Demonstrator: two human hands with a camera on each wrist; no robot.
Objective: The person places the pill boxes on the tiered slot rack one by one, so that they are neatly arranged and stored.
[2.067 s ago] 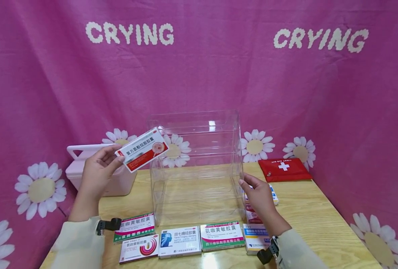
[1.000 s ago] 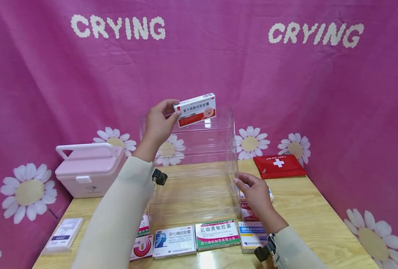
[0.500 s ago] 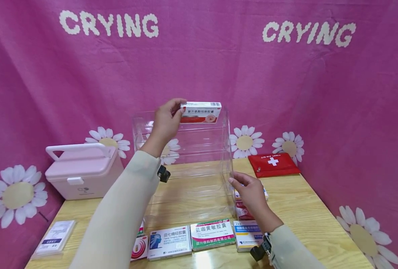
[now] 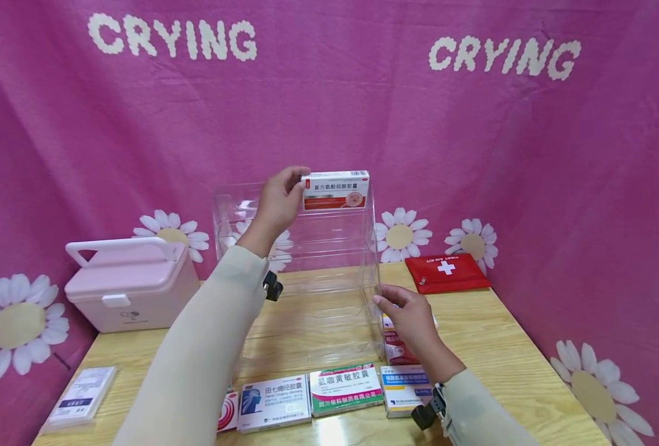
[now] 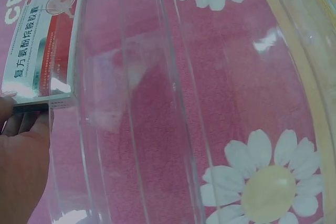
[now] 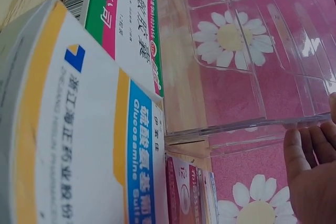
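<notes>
**Capsule carton held upright at the top of a clear rack**

In the upper middle of the head view, a red-and-white capsule carton [image 4: 336, 191] stands upright, broad face forward, at the top tier of a clear plastic rack [image 4: 318, 253]; I cannot tell whether it bears on the shelf. The left hand [image 4: 281, 201] pinches the carton's left end between thumb and fingers. Lower and to the right, the right hand [image 4: 413, 319] pinches the rack's side edge.

I'd judge the carton light, fairly stiff and a little slick, easily dented by a hard squeeze; its short ends look the best hold. The rack seems light too, apt to slide if nudged.

The pale wood-grain worktop [image 4: 491, 347], shiny at bottom middle, carries a green-and-pink carton [image 4: 346, 389], a glucosamine carton [image 6: 79, 129] and others along the lower edge, a pink lidded case [image 4: 129, 291] at left, and a red first aid pouch [image 4: 446, 273] at right. Behind hangs a magenta curtain [image 4: 329, 111] with white daisies [image 4: 401, 237].
</notes>
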